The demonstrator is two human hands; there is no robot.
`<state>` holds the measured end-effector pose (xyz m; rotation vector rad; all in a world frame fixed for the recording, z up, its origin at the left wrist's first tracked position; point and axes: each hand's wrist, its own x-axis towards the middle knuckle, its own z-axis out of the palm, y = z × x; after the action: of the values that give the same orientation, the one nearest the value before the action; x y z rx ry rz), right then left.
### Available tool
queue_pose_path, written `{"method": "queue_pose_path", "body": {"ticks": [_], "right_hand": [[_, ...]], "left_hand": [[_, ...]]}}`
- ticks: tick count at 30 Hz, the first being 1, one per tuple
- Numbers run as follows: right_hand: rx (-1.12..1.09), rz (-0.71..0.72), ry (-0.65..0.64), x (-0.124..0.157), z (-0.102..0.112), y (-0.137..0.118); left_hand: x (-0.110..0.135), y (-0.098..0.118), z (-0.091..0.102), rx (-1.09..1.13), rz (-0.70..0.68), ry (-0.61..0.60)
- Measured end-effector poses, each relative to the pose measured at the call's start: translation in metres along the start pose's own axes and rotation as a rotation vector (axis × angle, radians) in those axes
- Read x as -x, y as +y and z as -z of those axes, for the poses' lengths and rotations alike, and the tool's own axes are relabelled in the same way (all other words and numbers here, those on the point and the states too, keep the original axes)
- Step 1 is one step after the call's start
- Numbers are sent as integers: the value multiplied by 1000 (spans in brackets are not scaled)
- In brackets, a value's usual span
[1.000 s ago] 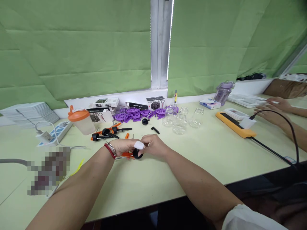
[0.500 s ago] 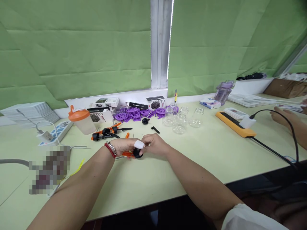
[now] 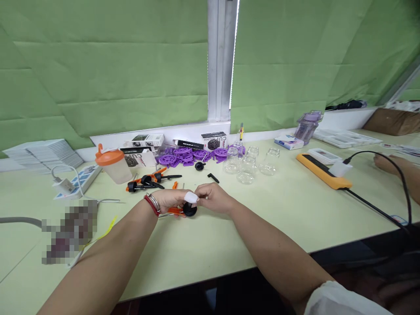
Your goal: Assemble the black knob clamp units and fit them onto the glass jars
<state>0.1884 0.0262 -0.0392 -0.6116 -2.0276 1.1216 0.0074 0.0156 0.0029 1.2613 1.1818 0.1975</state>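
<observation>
My left hand and my right hand meet over the pale green table. Both are closed around a small orange and black part with a round black knob, held just above the tabletop. A white cot covers one left fingertip. A red band and a metal bangle sit on my left wrist. More orange and black parts lie just beyond my hands.
Purple plastic pieces, small boxes, glass jars and an orange-lidded shaker cup stand behind. A power strip lies left, an orange device with a black cable right. Another person's hand rests at the far right.
My hands have barely shifted on the part. The other person's hands at the right have drawn back toward the edge of view.
</observation>
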Motion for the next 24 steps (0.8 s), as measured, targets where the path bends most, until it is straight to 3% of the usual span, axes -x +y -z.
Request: {"method": "queue_pose_path", "body": {"ticks": [14, 24], "right_hand": [[-25, 46, 3, 1, -1, -2], [-5, -49, -8, 0, -1, 5]], "left_hand": [[-3, -4, 4, 9, -15, -31], [-2, -4, 3, 12, -29, -40]]}}
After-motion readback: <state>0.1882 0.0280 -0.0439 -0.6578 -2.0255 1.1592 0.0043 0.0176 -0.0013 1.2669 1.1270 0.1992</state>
